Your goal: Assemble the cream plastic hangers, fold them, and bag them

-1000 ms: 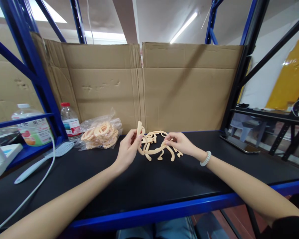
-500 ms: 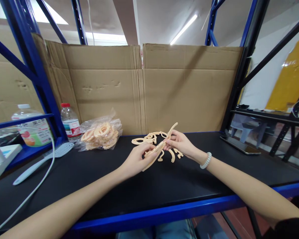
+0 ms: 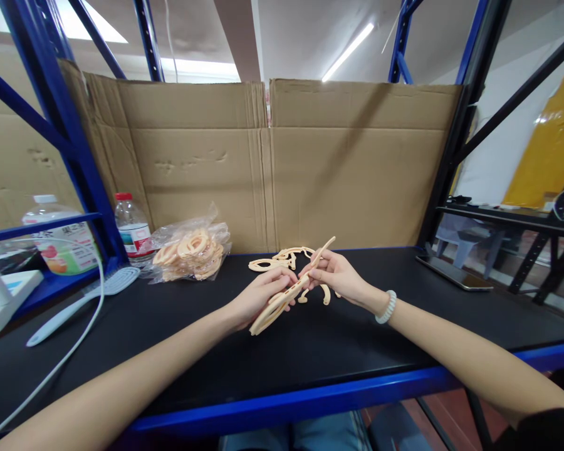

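Between my hands is a long, curved, pale wooden piece with small slots along its edge, held tilted above the black tabletop. My left hand is closed around its middle, with fingertips showing on the far side. My right hand pinches its upper part, where a thin curved end sticks up past the fingers. Whether this is one piece or several joined pieces I cannot tell. Behind the hands lie more flat wooden pieces, and a small curved wooden piece lies below my right hand, partly hidden.
A clear plastic bag of wooden pieces lies at the back left, beside a red-capped bottle. A pale blue brush and a white cable are at left. A phone lies at right. Cardboard stands behind.
The held wooden piece has turned, so its slotted edge and lower curved end now show. My left hand has shifted slightly left, and my right hand has moved slightly lower.
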Demonstrator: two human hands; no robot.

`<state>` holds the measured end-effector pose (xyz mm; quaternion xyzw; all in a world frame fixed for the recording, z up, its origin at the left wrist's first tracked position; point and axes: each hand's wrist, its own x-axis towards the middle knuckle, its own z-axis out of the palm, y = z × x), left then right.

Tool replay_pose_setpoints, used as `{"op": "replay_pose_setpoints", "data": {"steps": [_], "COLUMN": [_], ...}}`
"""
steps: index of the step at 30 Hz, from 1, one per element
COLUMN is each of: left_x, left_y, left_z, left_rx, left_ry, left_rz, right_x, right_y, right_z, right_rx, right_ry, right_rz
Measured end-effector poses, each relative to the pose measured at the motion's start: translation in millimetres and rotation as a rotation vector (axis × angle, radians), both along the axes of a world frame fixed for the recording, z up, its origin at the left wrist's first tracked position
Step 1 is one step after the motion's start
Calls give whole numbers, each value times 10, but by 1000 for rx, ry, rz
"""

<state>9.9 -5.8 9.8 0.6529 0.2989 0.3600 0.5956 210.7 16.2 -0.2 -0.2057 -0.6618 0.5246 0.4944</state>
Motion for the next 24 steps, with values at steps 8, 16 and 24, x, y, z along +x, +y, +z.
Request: {"op": "replay_pose_setpoints", "data": {"steps": [8,16,24], "left_x": [-12,4,3], "left_y": [-5,-1,-5], "left_z": [-26,-60,-93], "left_rx": [-125,-91,50], "left_ry": [30,141,225], "left_rz": [-33,-37,-62], "right_x": [-23,-42,-29], "right_y": [0,-66,-85], "right_z": [-48,-3,0], "right_rx": [7,86,219], "right_ry": [-10,-121,-248], "right_rz": [6,-22,-137]}}
